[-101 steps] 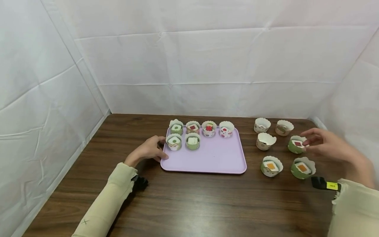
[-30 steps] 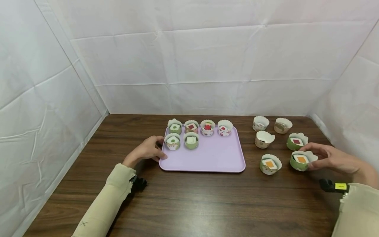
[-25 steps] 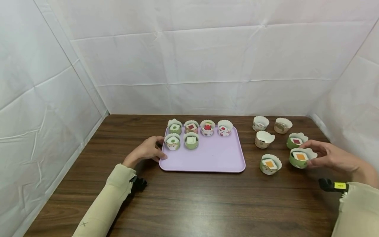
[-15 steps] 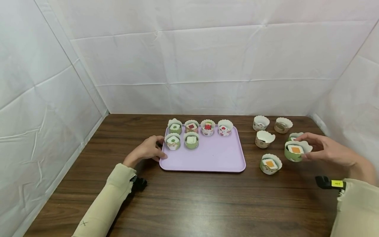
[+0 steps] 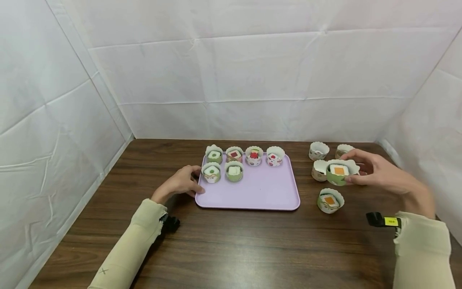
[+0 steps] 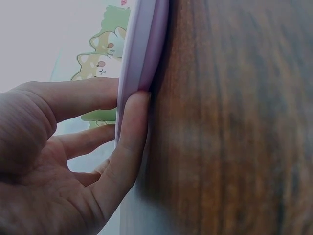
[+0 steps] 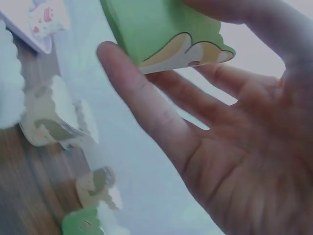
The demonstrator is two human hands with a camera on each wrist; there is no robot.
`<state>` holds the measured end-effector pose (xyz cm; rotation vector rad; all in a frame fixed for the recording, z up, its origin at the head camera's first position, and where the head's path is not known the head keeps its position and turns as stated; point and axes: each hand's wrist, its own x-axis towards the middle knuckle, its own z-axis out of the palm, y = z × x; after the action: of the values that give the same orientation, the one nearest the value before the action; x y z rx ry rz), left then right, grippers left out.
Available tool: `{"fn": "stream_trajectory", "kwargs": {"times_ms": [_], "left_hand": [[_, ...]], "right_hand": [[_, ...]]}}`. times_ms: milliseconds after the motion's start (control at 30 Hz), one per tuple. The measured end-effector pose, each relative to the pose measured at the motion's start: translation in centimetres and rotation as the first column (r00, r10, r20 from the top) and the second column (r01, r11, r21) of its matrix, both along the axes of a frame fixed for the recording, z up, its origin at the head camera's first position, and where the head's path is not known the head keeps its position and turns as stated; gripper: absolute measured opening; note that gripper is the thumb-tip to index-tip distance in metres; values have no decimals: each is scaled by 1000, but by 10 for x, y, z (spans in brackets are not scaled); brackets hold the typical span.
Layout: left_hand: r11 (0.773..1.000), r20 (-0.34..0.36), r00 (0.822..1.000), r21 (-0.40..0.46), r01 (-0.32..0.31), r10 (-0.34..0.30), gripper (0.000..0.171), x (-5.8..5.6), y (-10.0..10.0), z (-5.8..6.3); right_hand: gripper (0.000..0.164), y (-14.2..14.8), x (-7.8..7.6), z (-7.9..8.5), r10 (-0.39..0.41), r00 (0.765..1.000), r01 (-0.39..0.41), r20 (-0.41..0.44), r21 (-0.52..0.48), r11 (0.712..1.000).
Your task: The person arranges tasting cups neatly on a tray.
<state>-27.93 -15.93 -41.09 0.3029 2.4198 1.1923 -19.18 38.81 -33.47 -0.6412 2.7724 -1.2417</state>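
My right hand holds a green paper baking cup between thumb and fingers, lifted above the table. Inside the cup sits a white piece with an orange square on top. The right wrist view shows the animal print on this cup. At the left end of a lilac tray, my left hand grips the rim; the left wrist view has the tray rim pinched between its digits. Several filled cups stand on the tray, a row along the back and two in front, including a green cup.
Right of the tray stand a white patterned cup, a beige cup and another cup partly behind the held one. Nearer is a cup with an orange-topped piece. My right hand mostly hides another green cup. White cloth encloses the table.
My right hand has gone from the red-topped cup to the green orange-topped cup, taken hold of it, lifted it and carried it left. The left hand stays on the tray.
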Motion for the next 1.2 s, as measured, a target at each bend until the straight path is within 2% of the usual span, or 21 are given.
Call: {"fn": "stream_trajectory", "kwargs": {"times_ms": [200, 400, 567, 767, 867, 1067, 1200], "left_hand": [[1000, 2, 1000, 0, -2, 2, 84, 0, 0, 0], [1000, 11, 1000, 4, -3, 3, 85, 0, -1, 1], [1000, 10, 1000, 8, 8, -8, 85, 0, -1, 1], [1000, 11, 1000, 3, 14, -14, 85, -1, 0, 1], [1000, 8, 1000, 1, 15, -15, 85, -1, 0, 0], [1000, 7, 1000, 0, 10, -10, 86, 0, 0, 0], [1000, 0, 1000, 5, 4, -4, 86, 1, 0, 0]], "right_hand": [[42, -12, -12, -9, 42, 999, -42, -4, -36, 998], [43, -22, -19, -15, -10, 999, 9, -33, -7, 1000], [51, -33, -24, -17, -77, 996, 79, -45, 45, 996], [60, -45, -29, -23, -52, 999, 52, -15, 3, 999], [59, -51, -30, -23, -50, 999, 50, 2, 35, 998], [55, -64, -33, -27, -22, 996, 34, -85, 134, 990], [51, -74, -35, -27, -16, 991, 33, -132, 127, 991]]}}
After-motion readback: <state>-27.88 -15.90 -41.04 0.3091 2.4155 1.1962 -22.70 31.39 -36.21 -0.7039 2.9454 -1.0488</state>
